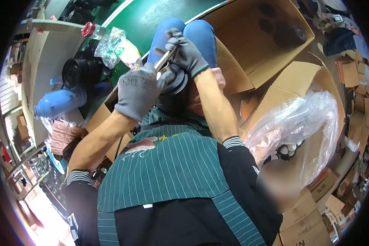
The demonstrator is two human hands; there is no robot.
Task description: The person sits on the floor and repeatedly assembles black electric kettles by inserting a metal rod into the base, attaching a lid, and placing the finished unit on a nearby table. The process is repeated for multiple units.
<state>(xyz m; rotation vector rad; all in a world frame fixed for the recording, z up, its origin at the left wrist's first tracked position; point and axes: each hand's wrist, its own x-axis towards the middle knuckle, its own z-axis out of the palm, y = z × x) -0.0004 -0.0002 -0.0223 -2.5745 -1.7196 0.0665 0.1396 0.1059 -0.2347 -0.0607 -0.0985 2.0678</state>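
Observation:
Over my lap, both hands in grey work gloves meet at a shiny bar-like metal tool (165, 61). My left hand (137, 91) is closed around the tool's lower end, its thumb beside a black round part with a rim (177, 85). Higher and to the right, my right hand (186, 52) has curled fingers at the tool's upper end. The black part sits just below the hands, in front of my dark green striped apron (164, 168). The gloves hide much of the tool, so its exact kind does not show.
An open cardboard box (233, 65) stands at the far right; nearer is another box (293, 78) with a clear plastic bag (311, 115). On the left are stacked black discs (78, 73), a blue bottle-shaped container (61, 102) and a red-capped plastic bottle (92, 30).

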